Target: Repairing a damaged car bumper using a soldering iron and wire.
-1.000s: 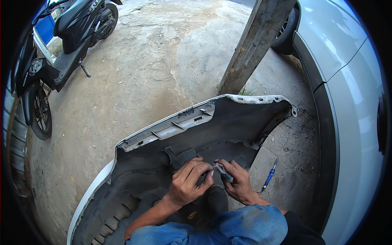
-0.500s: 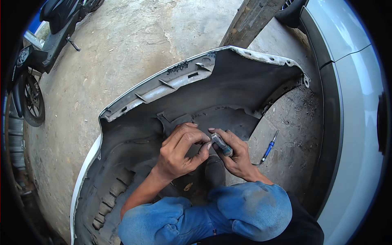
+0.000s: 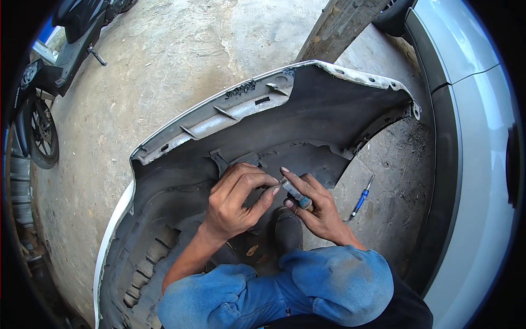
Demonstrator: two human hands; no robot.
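Over the dark inner side of a car bumper cover [image 3: 339,118], my two hands meet in front of my knees. My right hand [image 3: 323,214] is wrapped round a short hand tool [image 3: 296,193] with a flat metal head and a teal part; its exact kind I cannot make out. The tool's head points up and left, toward my left fingertips. My left hand [image 3: 233,203] is closed in a pinch, thumb and forefinger nearly touching beside the tool's head. Whatever sits in that pinch is too small to name.
A blue-handled screwdriver [image 3: 360,203] lies on the concrete floor at right. Along the right side stands a light-coloured car [image 3: 482,126]. A post [image 3: 339,30] rises behind the bumper cover. A motorbike [image 3: 41,123] is parked at far left.
My hands have drawn slightly apart, the left one shifting a little to the left. The tool has tilted a bit and shows more of its length. The view has shifted slightly.
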